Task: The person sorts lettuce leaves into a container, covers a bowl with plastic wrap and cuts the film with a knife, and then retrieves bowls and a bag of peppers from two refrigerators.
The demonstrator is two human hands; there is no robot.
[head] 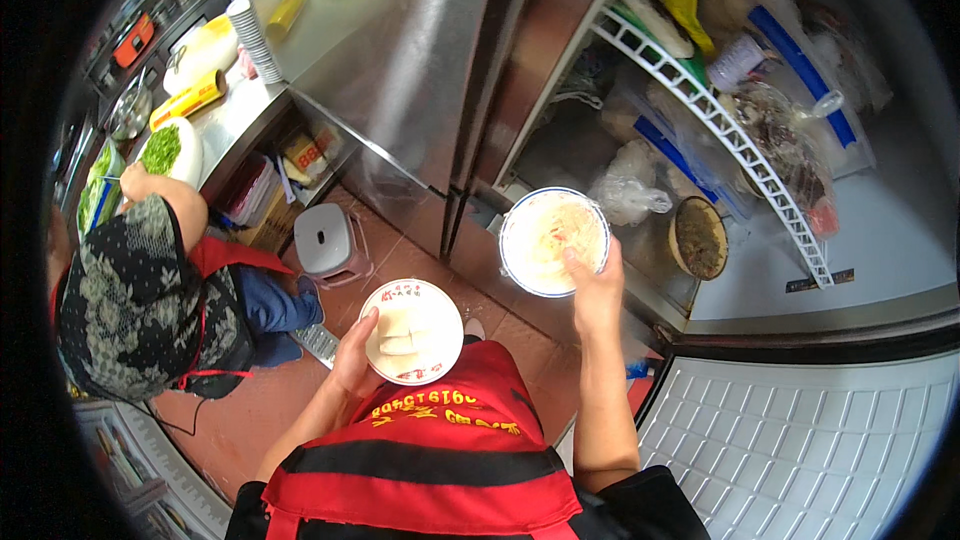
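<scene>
My left hand (pixel 356 352) grips a white plate (pixel 439 315) with red markings around its rim. Pale rectangular pieces of food (pixel 397 341), perhaps tofu, lie on that plate. In my right hand (pixel 598 289) is a blue-rimmed bowl (pixel 510 255), apparently under plastic wrap, with my thumb over its near edge. Pale food with a few reddish bits (pixel 559 229) shows inside it. The bowl is in front of the opening of a refrigerator with bagged food (pixel 634 180) and a wire shelf (pixel 705 105).
A co-worker (pixel 150 292) stands at the left beside a steel counter (pixel 247 109) bearing chopped greens (pixel 161 150), a yellow wrap box (pixel 187 100) and stacked cups (pixel 253 37). A plastic stool (pixel 324 240) stands on the tiled floor. The ribbed white door (pixel 795 435) is at lower right; a bowl of dark food (pixel 699 238) sits inside the refrigerator.
</scene>
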